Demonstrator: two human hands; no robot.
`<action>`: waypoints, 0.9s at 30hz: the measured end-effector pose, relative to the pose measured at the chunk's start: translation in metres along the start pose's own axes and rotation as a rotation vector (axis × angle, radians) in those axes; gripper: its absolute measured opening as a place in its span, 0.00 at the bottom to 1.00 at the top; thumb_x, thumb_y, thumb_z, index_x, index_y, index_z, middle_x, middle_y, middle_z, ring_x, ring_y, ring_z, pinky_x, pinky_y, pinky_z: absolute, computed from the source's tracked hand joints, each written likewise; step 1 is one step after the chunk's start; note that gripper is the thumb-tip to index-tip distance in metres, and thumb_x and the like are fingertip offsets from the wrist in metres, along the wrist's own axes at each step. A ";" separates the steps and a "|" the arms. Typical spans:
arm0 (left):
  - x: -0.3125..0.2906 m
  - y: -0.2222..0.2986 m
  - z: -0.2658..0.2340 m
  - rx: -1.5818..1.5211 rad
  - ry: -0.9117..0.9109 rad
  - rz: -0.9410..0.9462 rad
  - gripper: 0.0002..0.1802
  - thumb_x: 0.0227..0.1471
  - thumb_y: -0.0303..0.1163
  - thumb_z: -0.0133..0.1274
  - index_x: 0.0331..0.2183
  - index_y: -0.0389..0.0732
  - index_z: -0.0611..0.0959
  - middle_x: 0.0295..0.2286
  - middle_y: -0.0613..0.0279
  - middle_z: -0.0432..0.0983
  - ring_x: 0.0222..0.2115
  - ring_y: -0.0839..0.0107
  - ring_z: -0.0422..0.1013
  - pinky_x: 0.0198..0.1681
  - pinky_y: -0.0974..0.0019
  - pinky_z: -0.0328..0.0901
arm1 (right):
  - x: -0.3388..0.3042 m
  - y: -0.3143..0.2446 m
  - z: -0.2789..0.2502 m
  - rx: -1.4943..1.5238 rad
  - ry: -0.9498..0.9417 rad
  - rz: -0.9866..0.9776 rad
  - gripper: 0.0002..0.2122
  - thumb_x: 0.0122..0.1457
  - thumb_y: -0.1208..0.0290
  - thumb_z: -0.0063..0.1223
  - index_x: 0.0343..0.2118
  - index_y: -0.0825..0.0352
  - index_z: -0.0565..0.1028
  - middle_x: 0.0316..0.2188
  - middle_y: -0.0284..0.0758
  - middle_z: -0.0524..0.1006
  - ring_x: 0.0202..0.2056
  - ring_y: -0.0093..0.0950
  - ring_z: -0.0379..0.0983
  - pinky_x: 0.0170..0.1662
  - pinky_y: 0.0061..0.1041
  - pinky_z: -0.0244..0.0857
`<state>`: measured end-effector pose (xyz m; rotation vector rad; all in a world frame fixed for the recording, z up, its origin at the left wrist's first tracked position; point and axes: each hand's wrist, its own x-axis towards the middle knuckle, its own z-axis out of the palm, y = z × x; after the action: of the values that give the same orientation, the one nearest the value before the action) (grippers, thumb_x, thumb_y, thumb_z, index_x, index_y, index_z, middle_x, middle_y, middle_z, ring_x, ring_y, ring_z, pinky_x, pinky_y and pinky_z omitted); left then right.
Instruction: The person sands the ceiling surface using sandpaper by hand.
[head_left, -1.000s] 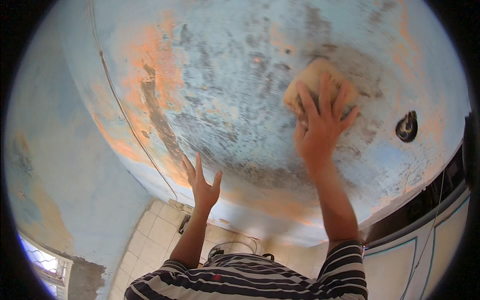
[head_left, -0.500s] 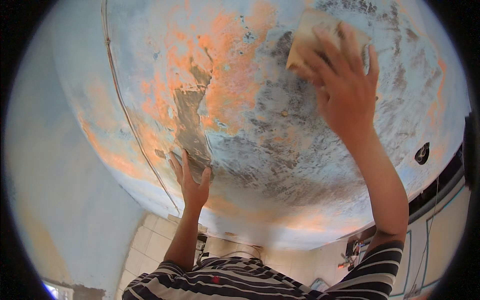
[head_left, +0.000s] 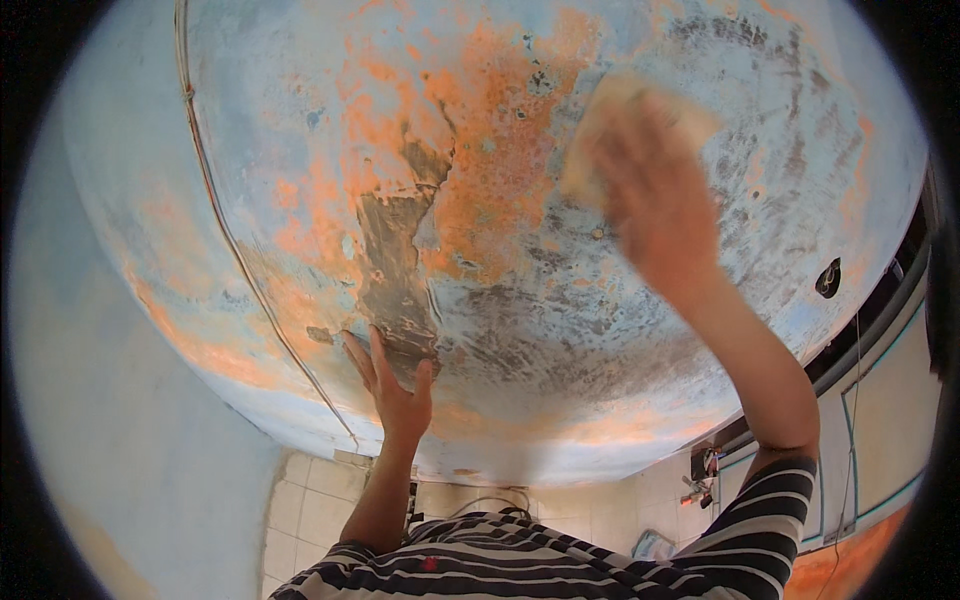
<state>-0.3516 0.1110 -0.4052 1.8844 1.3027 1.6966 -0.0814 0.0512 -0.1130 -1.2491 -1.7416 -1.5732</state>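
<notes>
My right hand (head_left: pixel 662 215), blurred by motion, presses a tan sheet of sandpaper (head_left: pixel 588 155) against a wall (head_left: pixel 520 330) with peeling paint. Part of the sheet sticks out past the fingers on both sides; the rest is hidden under the hand. The paint around it is pale blue with orange areas and dark, scuffed streaks. Lower and to the left, my left hand (head_left: pixel 400 405) rests on the wall with its fingers spread, holding nothing. Its fingertips touch the lower end of a bare grey patch (head_left: pixel 390 250) where the paint has come off.
A thin cable (head_left: pixel 228 225) runs down the wall at the left. Near the right edge, a dark hole (head_left: pixel 828 278) opens in the wall. Below lie pale floor tiles (head_left: pixel 312 500), and a dark pipe (head_left: pixel 868 338) passes at the lower right.
My right hand has moved down and a little left with the sandpaper. The whole view has shifted slightly, while my left hand stays at the foot of the grey patch.
</notes>
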 end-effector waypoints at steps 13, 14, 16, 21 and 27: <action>-0.031 -0.009 0.024 0.005 -0.081 0.035 0.54 0.55 0.40 0.63 0.71 0.40 0.50 0.70 0.32 0.26 0.70 0.30 0.25 0.67 0.29 0.39 | -0.023 -0.019 0.017 0.194 -0.159 -0.251 0.23 0.59 0.78 0.49 0.59 0.61 0.74 0.65 0.43 0.69 0.68 0.47 0.60 0.63 0.47 0.60; -0.036 -0.011 0.022 0.009 -0.076 0.036 0.54 0.55 0.40 0.63 0.71 0.40 0.50 0.70 0.32 0.26 0.70 0.30 0.25 0.67 0.29 0.39 | -0.017 -0.019 0.013 0.180 -0.217 -0.279 0.23 0.59 0.78 0.49 0.59 0.61 0.74 0.64 0.45 0.69 0.68 0.48 0.59 0.63 0.47 0.59; -0.039 -0.012 0.023 -0.022 -0.142 0.024 0.54 0.55 0.41 0.64 0.71 0.41 0.50 0.70 0.31 0.26 0.70 0.30 0.25 0.66 0.28 0.38 | 0.004 -0.008 -0.001 0.148 -0.277 -0.302 0.23 0.59 0.78 0.49 0.59 0.62 0.74 0.64 0.46 0.69 0.68 0.49 0.59 0.64 0.47 0.59; -0.042 -0.008 0.023 -0.023 -0.150 0.040 0.54 0.55 0.42 0.64 0.71 0.42 0.49 0.70 0.32 0.27 0.70 0.32 0.26 0.66 0.28 0.38 | 0.017 -0.001 -0.005 0.071 -0.013 -0.026 0.22 0.58 0.75 0.52 0.57 0.61 0.76 0.65 0.44 0.67 0.69 0.48 0.56 0.69 0.48 0.52; -0.043 -0.015 0.015 0.037 -0.140 -0.018 0.54 0.56 0.44 0.63 0.71 0.43 0.49 0.70 0.33 0.27 0.70 0.32 0.26 0.66 0.28 0.37 | 0.015 -0.002 0.000 0.041 -0.216 -0.175 0.18 0.56 0.75 0.55 0.51 0.59 0.79 0.64 0.42 0.68 0.69 0.46 0.57 0.66 0.51 0.55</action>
<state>-0.3397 0.0916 -0.4479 1.9672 1.3012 1.5114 -0.0900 0.0565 -0.1016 -1.3189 -2.0569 -1.5358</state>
